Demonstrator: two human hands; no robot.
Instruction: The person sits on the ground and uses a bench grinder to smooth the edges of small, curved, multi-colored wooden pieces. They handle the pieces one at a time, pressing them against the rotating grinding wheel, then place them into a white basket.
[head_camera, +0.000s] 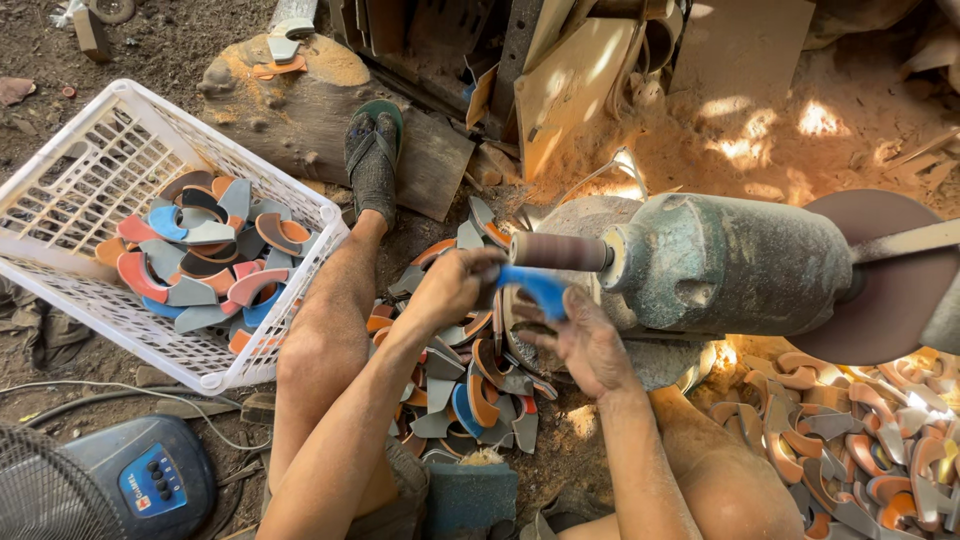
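While a white plastic basket (60, 215) of curved grey, orange and blue foam pieces (200, 255) sits on the dirt floor (170, 40) at the far left, with a fan (90, 485) below it, the left hand (455, 285) and right hand (580, 345) are close together over a loose pile of the same pieces (470, 390). Both hands are clamped on one blue piece (535, 288), holding it just under the sanding drum (558, 251). The drum sticks out from a grey-green motor (735, 265), and further right lies another heap of pieces (860, 430).
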